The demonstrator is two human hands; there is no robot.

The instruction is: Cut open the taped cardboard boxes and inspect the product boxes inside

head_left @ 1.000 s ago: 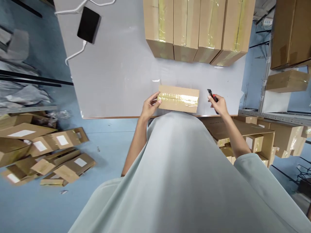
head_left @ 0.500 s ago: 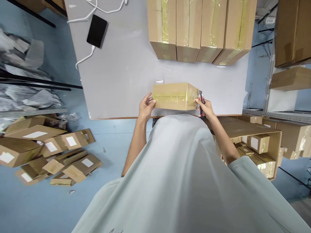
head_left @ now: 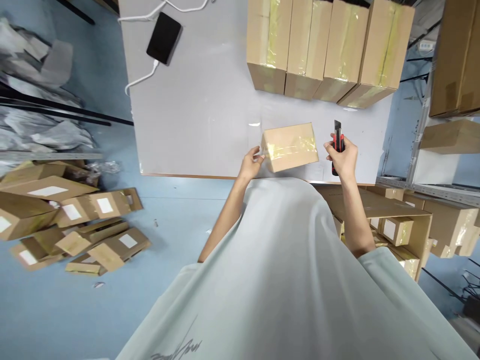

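Observation:
A small taped cardboard box (head_left: 290,146) rests tilted on the white table (head_left: 202,100) near its front edge. My left hand (head_left: 251,163) grips the box's left corner with closed fingers. My right hand (head_left: 342,157) is closed round a red and black utility knife (head_left: 338,142), blade end pointing away from me, a little to the right of the box and apart from it.
Several tall taped boxes (head_left: 322,47) stand in a row at the table's far side. A black phone (head_left: 164,31) with a white cable lies far left. Small labelled boxes (head_left: 71,215) are piled on the floor left; an open carton of boxes (head_left: 397,225) sits right.
The box has turned and tilted under my left hand. My right hand left the box's right end and moved right, now holding the knife upright.

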